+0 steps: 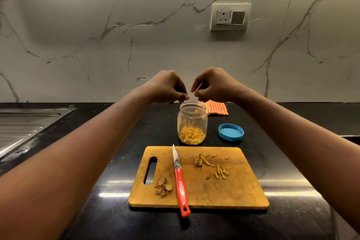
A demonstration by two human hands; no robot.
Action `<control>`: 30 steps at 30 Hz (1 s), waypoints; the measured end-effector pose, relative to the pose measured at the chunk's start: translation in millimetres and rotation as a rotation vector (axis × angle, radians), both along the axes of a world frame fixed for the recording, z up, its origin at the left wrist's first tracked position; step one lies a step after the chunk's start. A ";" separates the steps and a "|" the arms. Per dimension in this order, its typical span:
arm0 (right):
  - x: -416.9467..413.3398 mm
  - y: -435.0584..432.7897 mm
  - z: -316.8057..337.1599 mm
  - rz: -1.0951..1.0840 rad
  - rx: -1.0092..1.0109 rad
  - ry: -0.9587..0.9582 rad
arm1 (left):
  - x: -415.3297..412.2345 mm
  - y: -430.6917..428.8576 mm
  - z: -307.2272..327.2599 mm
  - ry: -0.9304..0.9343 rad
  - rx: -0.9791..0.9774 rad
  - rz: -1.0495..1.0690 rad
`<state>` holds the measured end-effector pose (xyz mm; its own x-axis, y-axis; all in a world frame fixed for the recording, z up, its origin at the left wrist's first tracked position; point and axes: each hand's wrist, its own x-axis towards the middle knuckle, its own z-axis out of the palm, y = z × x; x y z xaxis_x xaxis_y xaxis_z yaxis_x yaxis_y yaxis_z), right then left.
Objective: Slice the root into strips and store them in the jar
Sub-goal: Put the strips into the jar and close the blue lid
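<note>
Pale strip (197, 88) pinched by curled fingers of my right hand (213, 85); fingers of my left hand (167, 87) curl likewise, contents indiscernible. Just below both, the open jar (192, 121) holds orange strips (191, 135); nearer me, board (237, 191), root pieces (162, 187), knife (180, 179).
</note>
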<state>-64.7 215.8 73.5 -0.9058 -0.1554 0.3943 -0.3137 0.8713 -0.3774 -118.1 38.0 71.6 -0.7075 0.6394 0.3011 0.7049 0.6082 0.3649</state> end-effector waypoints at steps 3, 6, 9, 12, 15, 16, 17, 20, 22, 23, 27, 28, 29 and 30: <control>27.2 4.9 4.6 -0.002 0.000 0.056 | 21.8 -4.4 -0.7 0.091 0.062 -0.048; 64.6 14.1 1.5 -0.020 0.019 -0.142 | 49.7 -5.4 -12.9 0.032 0.012 -0.131; 95.5 22.4 -16.7 -0.073 0.126 -0.480 | 69.3 -1.7 -36.9 -0.128 -0.209 -0.172; 107.4 24.2 -46.3 -0.095 0.178 -0.655 | 76.3 5.4 -60.4 -0.241 -0.359 -0.168; 107.7 25.5 -69.5 -0.097 0.173 -0.661 | 76.9 9.7 -72.5 -0.316 -0.390 -0.166; 106.8 25.9 -73.2 -0.095 0.156 -0.653 | 76.3 10.5 -74.1 -0.333 -0.389 -0.163; 105.8 26.2 -75.4 -0.088 0.138 -0.644 | 75.9 11.2 -74.6 -0.339 -0.390 -0.160; 101.3 22.9 -78.7 -0.039 0.119 -0.612 | 75.6 15.6 -74.9 -0.319 -0.398 -0.172; 97.7 18.6 -81.3 -0.010 0.105 -0.568 | 76.2 19.5 -75.3 -0.306 -0.387 -0.192; 96.1 16.8 -82.6 -0.003 0.096 -0.540 | 76.4 20.9 -75.6 -0.297 -0.378 -0.194; 90.1 12.3 -86.8 -0.007 0.116 -0.436 | 73.3 23.1 -79.6 -0.256 -0.320 -0.178; 88.9 11.0 -86.9 -0.012 0.135 -0.416 | 72.6 23.3 -81.1 -0.239 -0.302 -0.169; 87.4 9.6 -87.1 -0.013 0.149 -0.400 | 72.1 23.3 -82.7 -0.224 -0.284 -0.159; 86.2 8.1 -87.0 -0.010 0.155 -0.390 | 71.9 23.2 -84.1 -0.211 -0.268 -0.152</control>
<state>21.5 223.9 -13.5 -0.9844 -0.1759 -0.0058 -0.1641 0.9295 -0.3303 -46.2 61.2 -12.5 -0.6271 0.7783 -0.0334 0.7207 0.5959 0.3542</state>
